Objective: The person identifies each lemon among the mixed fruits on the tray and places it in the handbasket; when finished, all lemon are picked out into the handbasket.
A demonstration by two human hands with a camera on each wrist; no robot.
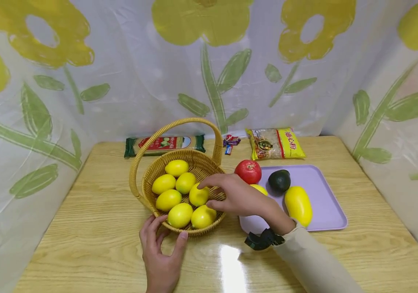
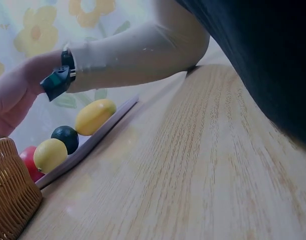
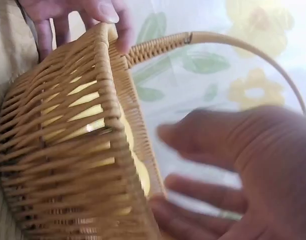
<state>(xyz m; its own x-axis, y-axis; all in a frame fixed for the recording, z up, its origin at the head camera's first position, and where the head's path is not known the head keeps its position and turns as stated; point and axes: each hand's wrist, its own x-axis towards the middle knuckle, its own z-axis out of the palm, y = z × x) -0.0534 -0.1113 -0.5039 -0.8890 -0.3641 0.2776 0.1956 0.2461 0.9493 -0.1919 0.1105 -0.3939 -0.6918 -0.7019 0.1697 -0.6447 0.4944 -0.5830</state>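
A wicker basket [image 1: 201, 232] with an arched handle holds several lemons [image 1: 180, 215]. At its near left edge, my left hand [image 1: 163, 248] grips the rim, the fingertips over it and the thumb against the outer side. My right hand [image 1: 240, 195] reaches over the basket's right side. Its fingertips are right at one lemon [image 1: 198, 195], with thumb and fingers spread apart. In the right wrist view that hand [image 3: 263, 165] shows a gap between thumb and fingers, and the lemons appear partly through the weave.
Right of the basket lies a lilac tray [image 1: 327, 215] with an avocado [image 1: 279, 181], a yellow oblong fruit [image 1: 298, 206] and a half-hidden lemon [image 1: 259, 189]. A pomegranate [image 1: 248, 171] sits by its corner. Behind are a green packet [image 1: 165, 145], small wrapped sweets [image 1: 231, 141] and a yellow bag [image 1: 275, 144].
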